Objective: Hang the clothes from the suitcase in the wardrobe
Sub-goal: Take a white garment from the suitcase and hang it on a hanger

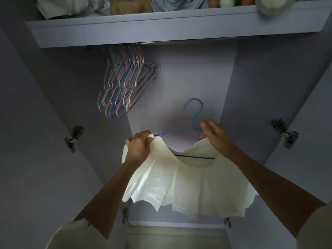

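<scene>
While gripped: white garment (179,184) between left hand (139,147) and right hand (214,133).

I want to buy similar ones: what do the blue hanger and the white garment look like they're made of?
Blue hanger: probably thin metal wire with a matte coloured coating, judging by its slim, evenly bent hook and arms. White garment: a light woven fabric, possibly cotton or polyester; it falls in crisp pleats and lets light glow through. Neither can be confirmed.

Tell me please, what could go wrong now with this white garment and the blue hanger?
The white garment sits loosely over the blue hanger; the left hand bunches one edge, so it may slip off when lifted. The hook could also catch the empty hangers on the rail instead of the free stretch.
</scene>
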